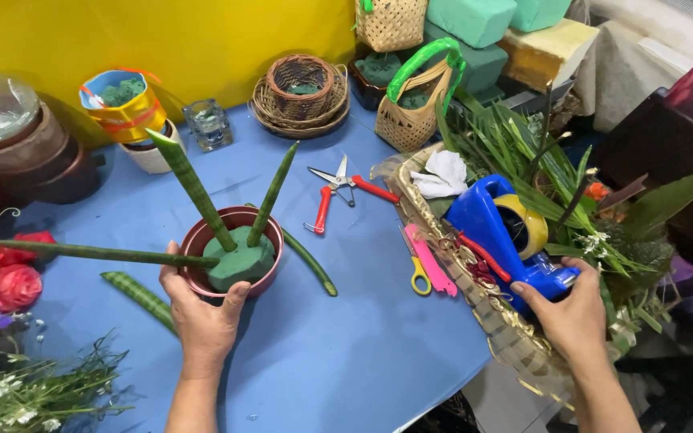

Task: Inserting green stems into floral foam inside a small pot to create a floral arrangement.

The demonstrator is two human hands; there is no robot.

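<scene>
Blue covers your desk point(346, 353), with a yellow wall behind it. At the far left lie red and pink flowers point(10, 281) and white sprigs point(18, 393). Your left hand point(202, 317) cups the near rim of the maroon pot point(234, 220), fingers wrapped against its side — it sits near the desk's middle, green floral foam point(238, 265) inside, and striped green stems point(194, 188) pushed into the foam. Right of it, red-handled pruners point(338, 188), then yellow-and-pink scissors point(427, 269). Your right hand point(575, 317) closes on the blue tape dispenser point(499, 232) at the desk's edge, over a gold-trimmed tray point(435, 216). Arranging looks to be under way; taping would likely call for bringing the dispenser across — steadily, pot held firm.
</scene>
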